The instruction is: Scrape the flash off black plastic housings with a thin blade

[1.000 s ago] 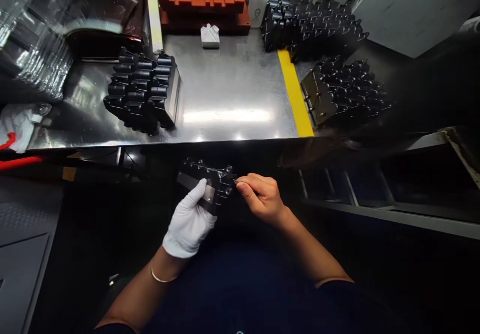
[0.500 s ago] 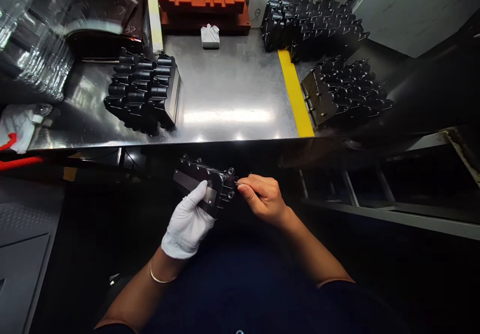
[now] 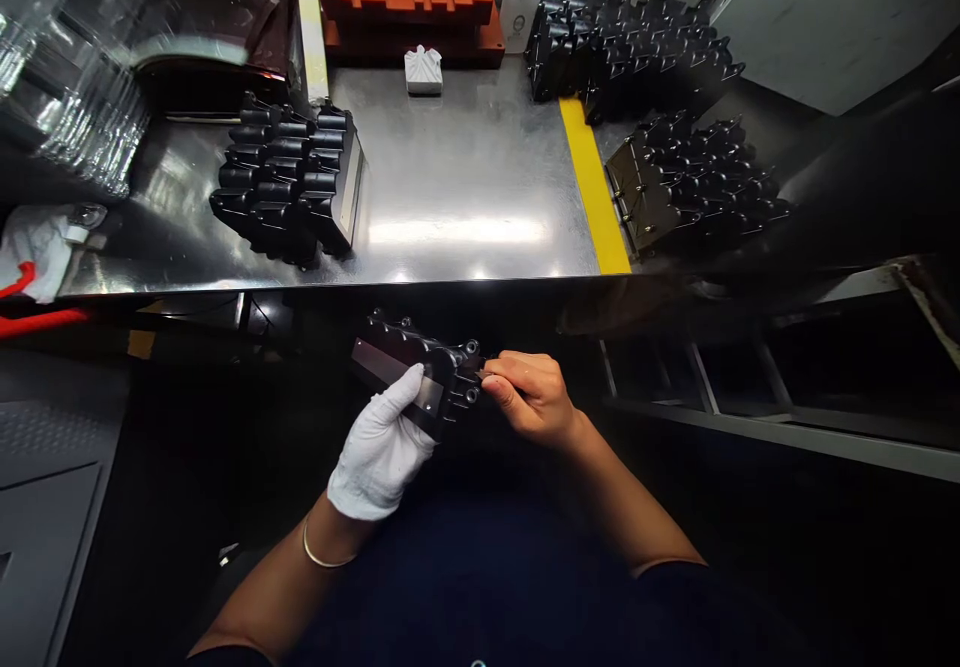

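Slightly rightward they go: your black part (image 3: 433, 357) and both hands have edged over together since the earlier frame. It's at lower centre of the frame, in front of the bench (image 3: 465, 167), your gloved left hand (image 3: 381, 459) closed around it, thumb pressed on the metal strip (image 3: 379, 360). Your bare right hand (image 3: 531, 394) is curled, thumb and forefinger pinching a thin piece (image 3: 481, 374), too small to identify, right by the part's looped end. Best keep that left grip firm, the right strokes short and light.
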`<state>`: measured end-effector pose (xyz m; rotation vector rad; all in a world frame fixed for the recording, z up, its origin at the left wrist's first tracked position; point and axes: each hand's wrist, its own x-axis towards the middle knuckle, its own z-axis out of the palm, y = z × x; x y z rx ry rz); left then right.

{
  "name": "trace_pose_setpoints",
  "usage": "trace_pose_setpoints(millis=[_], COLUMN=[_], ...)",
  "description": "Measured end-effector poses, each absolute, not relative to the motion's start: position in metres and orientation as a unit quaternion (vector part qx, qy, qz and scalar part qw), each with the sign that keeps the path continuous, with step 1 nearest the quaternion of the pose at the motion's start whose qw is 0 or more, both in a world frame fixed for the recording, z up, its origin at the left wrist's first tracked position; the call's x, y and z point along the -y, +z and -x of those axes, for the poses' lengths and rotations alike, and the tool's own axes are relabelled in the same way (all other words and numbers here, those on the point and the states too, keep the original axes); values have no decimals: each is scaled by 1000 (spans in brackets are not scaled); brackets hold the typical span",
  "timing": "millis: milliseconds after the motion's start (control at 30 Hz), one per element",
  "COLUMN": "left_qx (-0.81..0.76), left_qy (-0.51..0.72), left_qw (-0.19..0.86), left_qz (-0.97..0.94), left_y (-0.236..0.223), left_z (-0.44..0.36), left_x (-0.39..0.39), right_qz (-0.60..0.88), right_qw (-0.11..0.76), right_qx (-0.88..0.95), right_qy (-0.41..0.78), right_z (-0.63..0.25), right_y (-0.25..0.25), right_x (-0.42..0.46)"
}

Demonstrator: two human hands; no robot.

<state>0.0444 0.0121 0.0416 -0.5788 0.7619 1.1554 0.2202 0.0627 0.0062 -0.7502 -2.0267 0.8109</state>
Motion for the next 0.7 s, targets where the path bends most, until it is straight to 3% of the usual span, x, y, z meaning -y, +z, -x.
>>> trace_pose_setpoints(millis=[700], left_qx=[-380], left_qy=[526], left_qw=[720], left_qz=[247], left_y=[46], left_z=[-48], left_x=[-12], right_qz=[284], right_qw=[432], right_qx=[792], right_qy=[324], right_z=[-221], right_y=[5], right_x=[-63])
